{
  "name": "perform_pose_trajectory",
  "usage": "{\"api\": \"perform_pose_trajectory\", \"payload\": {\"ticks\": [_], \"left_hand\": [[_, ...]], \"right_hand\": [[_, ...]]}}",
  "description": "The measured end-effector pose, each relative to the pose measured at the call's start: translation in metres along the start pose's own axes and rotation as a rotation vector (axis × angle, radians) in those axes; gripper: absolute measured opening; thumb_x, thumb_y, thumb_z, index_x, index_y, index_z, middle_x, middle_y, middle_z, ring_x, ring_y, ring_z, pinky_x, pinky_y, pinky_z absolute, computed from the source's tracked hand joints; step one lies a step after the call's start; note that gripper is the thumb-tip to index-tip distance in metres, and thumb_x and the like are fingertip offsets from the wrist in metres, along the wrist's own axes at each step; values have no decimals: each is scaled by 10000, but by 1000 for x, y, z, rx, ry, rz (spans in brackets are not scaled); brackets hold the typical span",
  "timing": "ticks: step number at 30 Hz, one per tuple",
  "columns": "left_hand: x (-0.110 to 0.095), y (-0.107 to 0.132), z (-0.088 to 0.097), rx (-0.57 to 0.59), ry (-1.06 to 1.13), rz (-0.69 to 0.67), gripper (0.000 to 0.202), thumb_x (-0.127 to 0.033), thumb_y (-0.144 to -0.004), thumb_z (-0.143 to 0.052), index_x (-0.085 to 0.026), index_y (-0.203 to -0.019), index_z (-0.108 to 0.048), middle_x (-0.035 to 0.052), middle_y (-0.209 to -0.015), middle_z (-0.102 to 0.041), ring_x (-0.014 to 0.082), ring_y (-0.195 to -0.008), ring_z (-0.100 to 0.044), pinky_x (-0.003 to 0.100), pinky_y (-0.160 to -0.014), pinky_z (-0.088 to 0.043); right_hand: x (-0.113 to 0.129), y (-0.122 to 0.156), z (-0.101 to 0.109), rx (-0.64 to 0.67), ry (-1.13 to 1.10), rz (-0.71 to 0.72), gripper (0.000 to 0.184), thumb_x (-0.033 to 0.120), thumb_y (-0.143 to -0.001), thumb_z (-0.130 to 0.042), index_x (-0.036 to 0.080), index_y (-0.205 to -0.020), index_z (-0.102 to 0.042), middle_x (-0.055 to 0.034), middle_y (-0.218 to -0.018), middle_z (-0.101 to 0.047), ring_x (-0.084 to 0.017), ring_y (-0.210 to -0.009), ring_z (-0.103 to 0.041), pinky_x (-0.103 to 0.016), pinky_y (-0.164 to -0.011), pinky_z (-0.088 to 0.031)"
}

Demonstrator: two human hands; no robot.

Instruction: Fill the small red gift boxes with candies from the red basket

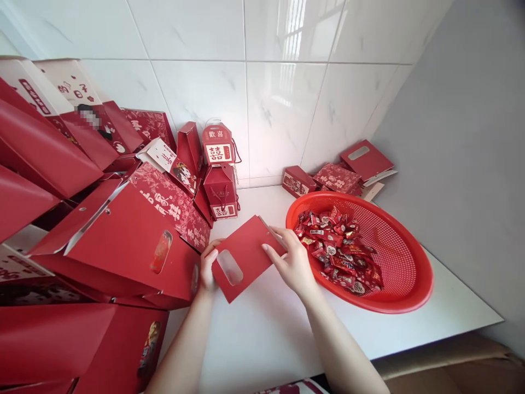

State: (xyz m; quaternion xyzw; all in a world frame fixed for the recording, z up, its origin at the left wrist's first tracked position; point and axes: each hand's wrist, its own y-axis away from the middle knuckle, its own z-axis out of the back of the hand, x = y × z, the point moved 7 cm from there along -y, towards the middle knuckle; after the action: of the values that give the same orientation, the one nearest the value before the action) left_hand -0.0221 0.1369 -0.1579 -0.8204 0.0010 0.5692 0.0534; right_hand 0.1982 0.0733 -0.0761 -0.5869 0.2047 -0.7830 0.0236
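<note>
Between my two hands is a red paper gift box (250,254) with a clear oval window, tilted above the white table. My left hand (209,267) grips its left end near the window, thumb on the front face. At the opposite end, my right hand (292,258) has its thumb on the face and its fingers behind the edge. What lies inside the box cannot be seen. Close to my right hand stands a red plastic basket (404,241) holding many wrapped candies (336,246).
Red gift boxes (118,241) are piled along the left side, some showing candy through their windows. Two small corded boxes (221,189) stand stacked by the tiled wall (197,87). More red boxes (338,178) lie behind the basket. A grey wall (459,153) bounds the right.
</note>
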Motion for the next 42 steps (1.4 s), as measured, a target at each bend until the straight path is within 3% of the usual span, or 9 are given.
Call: {"api": "perform_pose_trajectory", "payload": {"ticks": [2,4,7,12,15,19,25,36,42], "left_hand": [[-2,4,0,-22,63,42,383,-485,-831,-472,-193,-1035,-612,71,-990,-705,267,-938,-669,377,-788,-535],[-6,6,-5,-36,104,85,445,-545,-856,-444,-207,-1097,-604,72,-1064,-700,275,-974,-665,400,-813,-537],[-18,4,-22,-56,185,37,522,-613,-879,-406,-233,-1178,-601,75,-1149,-678,288,-1050,-638,428,-864,-526],[-20,-4,-48,-50,182,-123,543,-646,-888,-369,-284,-1236,-578,58,-1303,-588,261,-1197,-544,391,-913,-496],[5,1,-54,12,-58,-73,458,-572,-892,-464,-263,-1211,-575,69,-1355,-533,227,-1188,-539,321,-891,-476],[37,17,-55,75,-298,57,391,-523,-920,-455,-217,-1110,-605,95,-1277,-572,232,-1127,-571,309,-841,-467],[42,21,-63,165,-406,73,408,-521,-935,-425,-192,-1055,-635,108,-1194,-615,238,-1081,-591,318,-839,-453],[47,22,-66,188,-424,76,389,-532,-884,-530,-190,-984,-686,93,-1089,-670,221,-987,-628,300,-802,-467],[34,3,-31,-97,-355,-11,435,-562,-785,-620,-185,-999,-648,100,-1082,-673,235,-951,-642,320,-752,-497]], "right_hand": [[-1,-1,9,121,63,-95,278,493,-896,-557,240,-973,-643,-14,-738,-664,-177,-600,-610,-270,-554,-454],[-6,0,15,187,4,-189,388,532,-930,-479,212,-730,-570,36,-476,-501,-122,-409,-475,-231,-440,-337],[-13,0,14,225,-305,-280,453,558,-941,-435,199,-671,-494,46,-426,-463,-102,-364,-435,-214,-406,-320],[-24,-10,29,-198,-794,-246,313,430,-893,-542,185,-702,-505,39,-500,-539,-69,-370,-443,-186,-395,-338],[-33,-10,41,-416,-928,-282,236,344,-846,-585,183,-699,-494,91,-460,-434,-22,-310,-278,-167,-337,-204],[-34,-10,53,-520,-1019,-276,165,317,-815,-624,182,-804,-530,122,-490,-330,-15,-338,-228,-166,-336,-160],[-34,-8,58,-600,-929,-230,373,349,-806,-608,209,-656,-296,112,-504,-304,-22,-365,-242,-171,-361,-165],[-26,-8,60,-565,-764,-183,317,344,-860,-506,217,-667,-289,94,-525,-314,-39,-389,-264,-188,-381,-212],[-16,-1,48,-441,-456,-80,223,342,-872,-554,206,-723,-458,74,-560,-403,-67,-434,-360,-200,-398,-301]]}}
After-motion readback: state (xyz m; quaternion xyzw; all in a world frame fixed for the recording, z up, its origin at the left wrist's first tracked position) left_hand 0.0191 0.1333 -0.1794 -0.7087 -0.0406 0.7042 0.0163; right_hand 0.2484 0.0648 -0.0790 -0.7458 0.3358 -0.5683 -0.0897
